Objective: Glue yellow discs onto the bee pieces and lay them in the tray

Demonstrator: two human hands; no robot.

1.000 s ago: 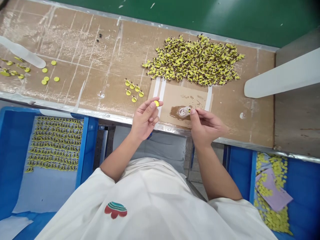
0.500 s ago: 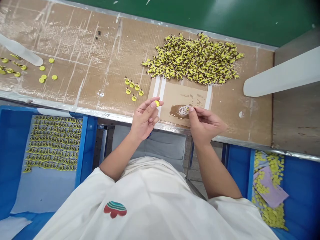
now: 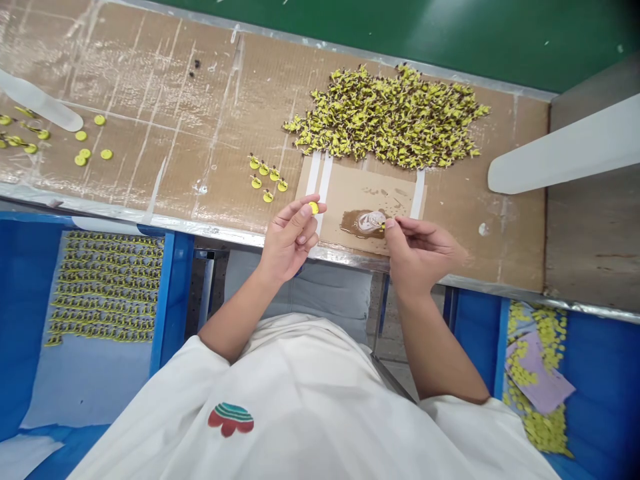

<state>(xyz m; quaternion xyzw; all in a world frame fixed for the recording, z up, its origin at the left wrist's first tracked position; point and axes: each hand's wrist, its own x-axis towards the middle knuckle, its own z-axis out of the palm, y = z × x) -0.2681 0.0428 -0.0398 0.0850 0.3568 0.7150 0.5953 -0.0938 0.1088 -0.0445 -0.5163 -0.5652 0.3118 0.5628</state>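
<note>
Between left fingertips sits a yellow disc [image 3: 313, 208], left of the right hand [image 3: 424, 255].

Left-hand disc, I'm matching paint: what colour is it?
The disc is yellow, best seen in the head view.

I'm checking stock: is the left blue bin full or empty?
Partly full: the blue bin holds rows of yellow pieces on part of its sheet.

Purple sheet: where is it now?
Head view, lower right: the purple sheet lies in the right-hand blue bin, among loose yellow discs.
</note>
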